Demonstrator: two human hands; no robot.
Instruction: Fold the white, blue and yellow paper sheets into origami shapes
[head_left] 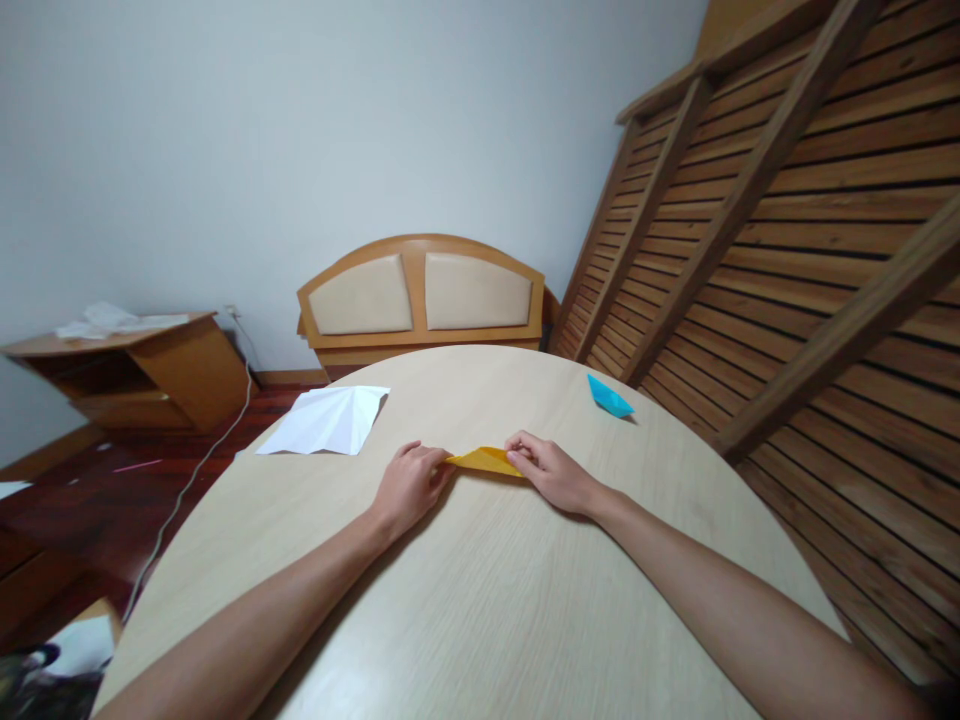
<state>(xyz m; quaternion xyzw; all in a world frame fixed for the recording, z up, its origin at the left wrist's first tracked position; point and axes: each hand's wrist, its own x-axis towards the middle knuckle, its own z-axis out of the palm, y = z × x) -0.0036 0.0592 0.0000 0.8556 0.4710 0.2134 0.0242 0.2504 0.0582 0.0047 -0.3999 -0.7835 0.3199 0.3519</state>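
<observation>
A folded piece of yellow paper [484, 460] is stretched between my two hands, just over the middle of the round table [480, 590]. My left hand [411, 485] pinches its pointed left end, fingers closed. At the other end, my right hand [551, 470] grips the paper between thumb and bent fingers. Part of each end is hidden by the fingers. Beyond my right hand lies a small folded blue paper boat [610, 397]. Creased white paper [328, 420] rests past my left hand, near the table's left edge.
A wooden slatted panel [787, 250] leans close along the table's right side. A padded headboard [420, 290] stands against the wall behind. To the left are a low wooden cabinet [169, 375] with plastic on top and a pale cable [199, 470] across the dark floor.
</observation>
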